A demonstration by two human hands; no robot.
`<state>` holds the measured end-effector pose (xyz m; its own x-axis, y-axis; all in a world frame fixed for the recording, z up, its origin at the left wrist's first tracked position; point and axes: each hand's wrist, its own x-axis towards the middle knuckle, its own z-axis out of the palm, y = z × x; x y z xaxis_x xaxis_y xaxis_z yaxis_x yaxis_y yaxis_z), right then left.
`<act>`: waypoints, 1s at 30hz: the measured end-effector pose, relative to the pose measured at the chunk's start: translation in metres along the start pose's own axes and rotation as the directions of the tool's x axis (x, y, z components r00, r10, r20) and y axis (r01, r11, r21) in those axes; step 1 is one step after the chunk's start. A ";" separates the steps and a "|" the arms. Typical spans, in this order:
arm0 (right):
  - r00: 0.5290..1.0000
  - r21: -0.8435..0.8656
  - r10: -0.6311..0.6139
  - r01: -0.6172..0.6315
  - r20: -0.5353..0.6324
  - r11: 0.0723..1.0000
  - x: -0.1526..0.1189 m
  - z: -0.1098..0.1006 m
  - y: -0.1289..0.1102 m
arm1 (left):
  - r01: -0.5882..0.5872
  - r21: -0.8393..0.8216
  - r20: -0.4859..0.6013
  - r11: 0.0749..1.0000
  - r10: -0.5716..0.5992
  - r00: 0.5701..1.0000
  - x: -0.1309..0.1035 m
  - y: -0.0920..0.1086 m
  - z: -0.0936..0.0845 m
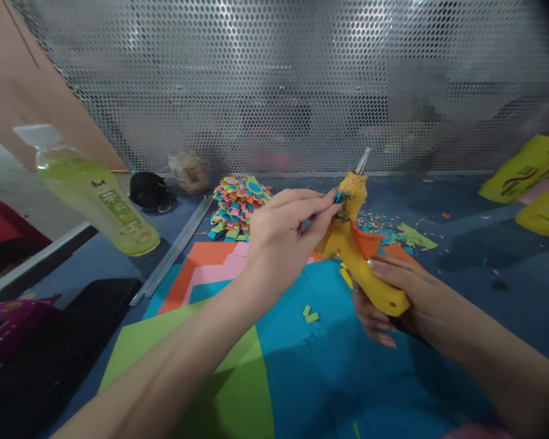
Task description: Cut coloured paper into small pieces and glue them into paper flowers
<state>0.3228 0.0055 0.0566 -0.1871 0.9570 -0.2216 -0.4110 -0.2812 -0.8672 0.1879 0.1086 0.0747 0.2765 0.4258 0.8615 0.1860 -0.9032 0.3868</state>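
Observation:
A yellow glue gun [357, 262] is tilted over the coloured sheets, its metal tip pointing up and away. My right hand [393, 292] is wrapped round its lower part. My left hand [288, 228] pinches at the upper body near the tip, where small blue and dark scraps cling; whether the fingertips hold a scrap is too small to tell. Below lie a blue sheet [311, 378] with a few small green paper pieces [312, 317] and a green sheet [229, 372]. Behind my left hand sits a pile of multicoloured paper strips [232, 210].
A bottle of yellow-green drink [114, 207], clear sticks [174, 250], a black round object [149, 191] and a black flat case [73, 335] are at the left. Paper scraps [393, 228] lie behind the glue gun. Yellow packages [521, 171] stand at the right, before a perforated metal panel [256, 79].

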 end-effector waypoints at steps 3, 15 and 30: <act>1.000 -0.005 -0.022 0.022 -0.003 1.000 0.000 -0.003 0.002 | 0.038 -0.002 0.006 0.999 -0.038 0.999 0.001 0.002 0.000; 0.999 -0.032 -0.006 0.007 0.037 0.999 0.002 -0.004 0.009 | -0.050 0.032 -0.134 0.998 0.054 0.990 0.001 -0.002 0.003; 1.000 0.016 0.013 -0.013 -0.006 1.000 0.000 -0.003 0.001 | -0.065 -0.039 -0.025 0.997 0.064 0.998 -0.001 -0.001 0.003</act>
<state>0.3246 0.0051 0.0544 -0.1871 0.9537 -0.2357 -0.4227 -0.2947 -0.8570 0.1904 0.1089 0.0724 0.2643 0.3658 0.8924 0.1310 -0.9303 0.3426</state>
